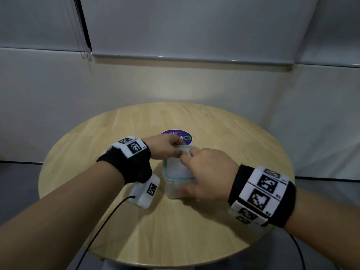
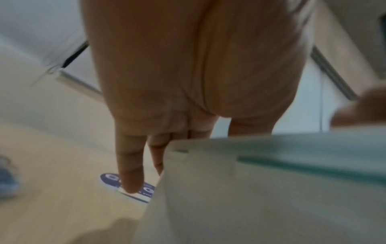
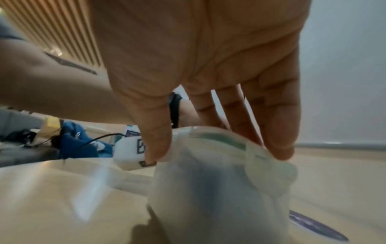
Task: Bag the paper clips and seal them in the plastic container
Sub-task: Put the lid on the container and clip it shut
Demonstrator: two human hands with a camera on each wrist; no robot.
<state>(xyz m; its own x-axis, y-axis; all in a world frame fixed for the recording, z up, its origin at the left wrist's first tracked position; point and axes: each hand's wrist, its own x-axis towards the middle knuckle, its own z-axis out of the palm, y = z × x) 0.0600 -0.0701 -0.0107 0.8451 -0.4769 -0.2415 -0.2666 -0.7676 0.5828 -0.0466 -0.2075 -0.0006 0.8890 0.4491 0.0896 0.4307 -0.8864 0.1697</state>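
Note:
A clear plastic container (image 1: 176,184) with a green-sealed lid (image 1: 175,169) stands in the middle of the round wooden table (image 1: 136,236). My left hand (image 1: 165,148) holds the lid's far left corner, fingers curled over the far edge. In the left wrist view a finger (image 2: 129,171) presses down on a lid flap (image 2: 136,197). My right hand (image 1: 204,172) grips the container from above, thumb on the near side and fingers at the far edge. The right wrist view shows the thumb (image 3: 156,142) and fingers (image 3: 279,132) pinching the lidded container (image 3: 208,178). Its contents are blurred.
A round purple sticker (image 1: 176,135) lies on the table just behind the container. The white camera box (image 1: 145,190) under my left wrist hangs close to the container's left side, its black cable (image 1: 101,221) running off the near edge. White walls stand behind the table.

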